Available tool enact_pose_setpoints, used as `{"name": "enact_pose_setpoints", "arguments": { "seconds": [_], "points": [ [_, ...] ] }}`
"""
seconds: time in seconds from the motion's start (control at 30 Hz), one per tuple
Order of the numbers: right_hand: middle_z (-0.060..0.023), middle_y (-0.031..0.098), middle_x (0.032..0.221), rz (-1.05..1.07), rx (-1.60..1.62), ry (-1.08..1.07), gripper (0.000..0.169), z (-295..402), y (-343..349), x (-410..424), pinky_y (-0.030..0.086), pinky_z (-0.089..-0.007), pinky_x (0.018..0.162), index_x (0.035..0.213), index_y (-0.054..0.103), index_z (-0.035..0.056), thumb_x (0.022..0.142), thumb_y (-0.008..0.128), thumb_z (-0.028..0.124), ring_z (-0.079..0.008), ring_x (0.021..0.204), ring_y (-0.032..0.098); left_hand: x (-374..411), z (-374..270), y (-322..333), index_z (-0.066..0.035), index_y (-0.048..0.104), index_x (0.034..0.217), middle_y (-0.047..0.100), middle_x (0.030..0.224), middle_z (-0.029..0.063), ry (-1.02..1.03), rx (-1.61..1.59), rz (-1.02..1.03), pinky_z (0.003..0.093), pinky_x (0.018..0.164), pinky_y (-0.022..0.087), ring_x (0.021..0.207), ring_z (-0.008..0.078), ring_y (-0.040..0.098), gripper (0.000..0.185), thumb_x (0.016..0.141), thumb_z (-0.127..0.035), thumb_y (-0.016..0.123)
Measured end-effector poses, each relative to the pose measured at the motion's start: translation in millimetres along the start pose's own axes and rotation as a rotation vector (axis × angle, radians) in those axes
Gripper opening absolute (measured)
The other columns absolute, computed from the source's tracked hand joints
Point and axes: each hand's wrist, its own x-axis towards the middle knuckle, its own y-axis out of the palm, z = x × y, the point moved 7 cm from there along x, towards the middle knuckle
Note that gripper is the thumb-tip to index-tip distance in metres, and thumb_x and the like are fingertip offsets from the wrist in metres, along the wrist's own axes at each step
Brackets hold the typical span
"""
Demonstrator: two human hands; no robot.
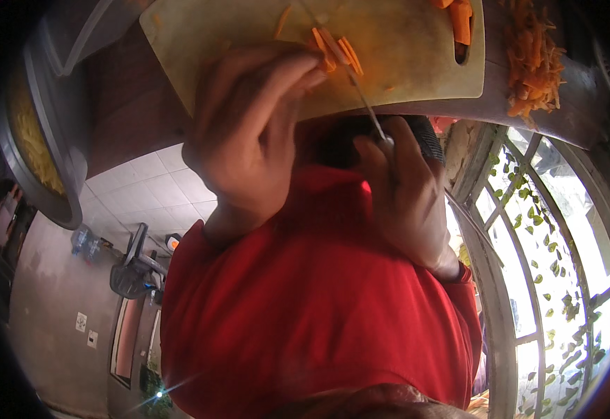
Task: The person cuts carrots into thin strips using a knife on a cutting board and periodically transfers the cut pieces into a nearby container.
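Observation:
My right hand (407, 183) grips the handle of a kitchen knife (360, 91). The narrow blade slants up and left across the yellowed plastic cutting board (415, 57). Several thin carrot strips (356, 56) lie on both sides of the blade. My left hand (252, 120) is over the board's left part, blurred, with fingers bent and fingertips right beside the strips. Whether it pinches any of them is hidden. Larger carrot pieces (460, 23) lie at the board's upper right, by the handle slot.
A heap of carrot shreds or peelings (535, 68) is on the dark table (127, 105), right of the board. A metal bowl (72, 173) at left holds pale yellow strips (35, 141). Above it stands a clear plastic container (82, 31). A barred window (546, 251) is at right.

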Motion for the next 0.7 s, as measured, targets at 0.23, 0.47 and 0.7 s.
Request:
{"name": "enact_pose_setpoints", "arguments": {
  "seconds": [0.23,0.47,0.7],
  "points": [
    [-0.0175,0.062,0.064,0.005,-0.038,0.030,0.020,-5.3,-4.0,-8.8,0.043,-0.0448,0.044,0.093,0.051,0.0008,0.097,0.067,0.012,-0.0368,0.055,0.065,-2.9,-4.8,4.9,-0.007,0.078,0.096,0.069,0.088,0.0023,0.147,0.075,-0.070,0.0321,0.070,0.052,0.080,0.0195,0.066,0.028,0.070,0.001,0.084],
    [-0.0181,0.062,0.062,-0.006,-0.205,0.031,0.020,-1.3,-4.9,-16.2,0.045,-0.0458,0.043,0.094,0.051,0.0010,0.097,0.067,0.014,-0.0369,0.052,0.065,-8.8,-4.0,2.6,-0.008,0.078,0.095,0.068,0.084,0.0023,0.110,0.089,-0.081,0.0328,0.070,0.052,0.080,0.0206,0.066,0.028,0.069,0.002,0.084],
    [-0.0180,0.060,0.058,-0.041,-0.140,-0.029,0.022,-3.5,-0.6,-6.8,0.044,-0.0474,0.042,0.094,0.054,0.0022,0.096,0.069,0.017,-0.0378,0.052,0.064,-9.4,-3.5,1.6,-0.005,0.077,0.091,0.067,0.084,0.0048,0.109,0.074,-0.078,0.0324,0.064,0.053,0.078,0.0214,0.066,0.026,0.069,0.006,0.083]
  ]
}}
